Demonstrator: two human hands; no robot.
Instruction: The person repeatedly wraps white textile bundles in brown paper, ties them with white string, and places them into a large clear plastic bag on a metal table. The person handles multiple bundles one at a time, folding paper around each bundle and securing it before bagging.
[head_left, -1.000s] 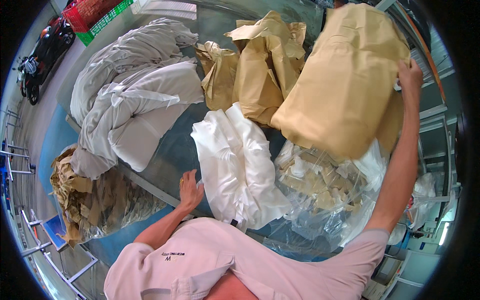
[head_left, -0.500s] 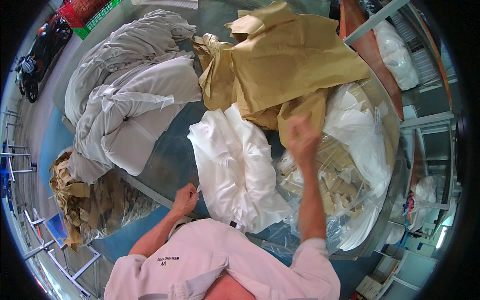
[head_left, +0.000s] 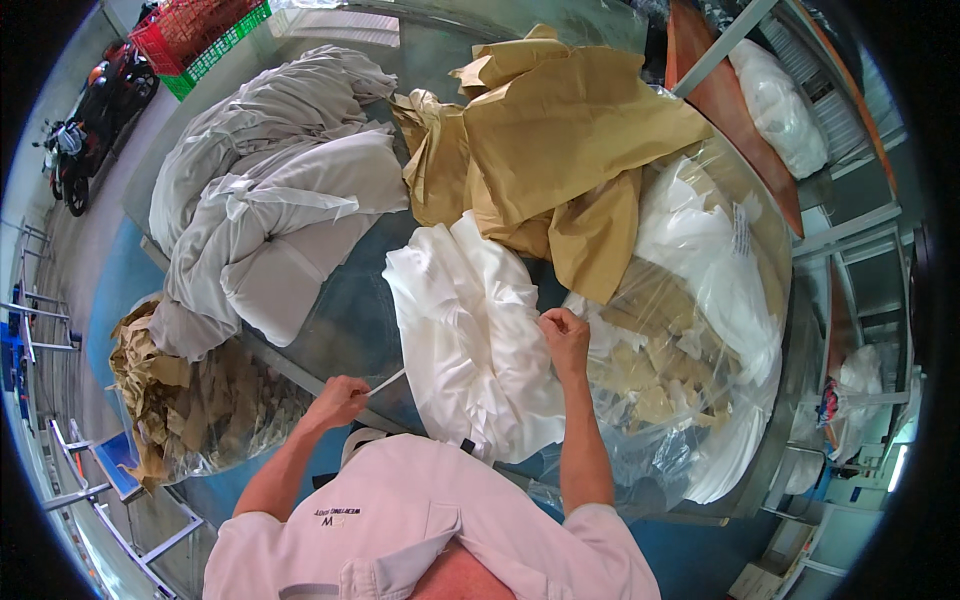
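A bundle of shiny white fabric lies crumpled on the table in front of me. My left hand is closed on a thin white strip, which stretches taut from my fingers to the fabric's left edge. At the fabric's right edge, my right hand has thumb and fingertips pinched together. Whether it holds the fabric or something small there is too fine to see. Beyond the bundle is a large sheet of brown paper, creased and folded over at its far end.
A heap of grey fabric covers the far left of the table. Clear plastic bags with brown paper scraps sit at right, more crumpled paper at near left. Metal racks stand right; a motorcycle and red crate are far left.
My right hand has come down and left from above the plastic bag to the white fabric's right edge. My left hand has drawn left, and the white strip now shows longer and taut.
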